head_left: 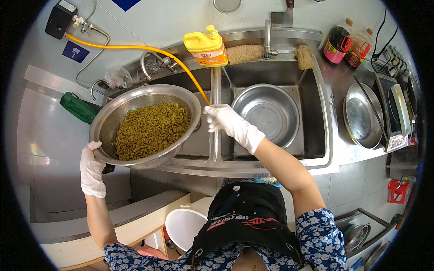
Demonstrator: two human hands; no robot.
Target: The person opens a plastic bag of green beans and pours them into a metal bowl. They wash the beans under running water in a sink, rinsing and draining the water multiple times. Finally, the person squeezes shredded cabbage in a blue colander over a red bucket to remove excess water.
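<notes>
Though wide, bowl [153, 94] in left grip [92, 168]

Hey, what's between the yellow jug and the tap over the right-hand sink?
In the head view, a long, tan, rough-looking scrubber lies between the yellow jug and the tap.

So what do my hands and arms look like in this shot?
Your left hand and right hand wear white gloves, wrinkled, with cuffs past the wrists and no markings I can see. Your forearms are bare up to blue sleeves with a white flower print.
</notes>
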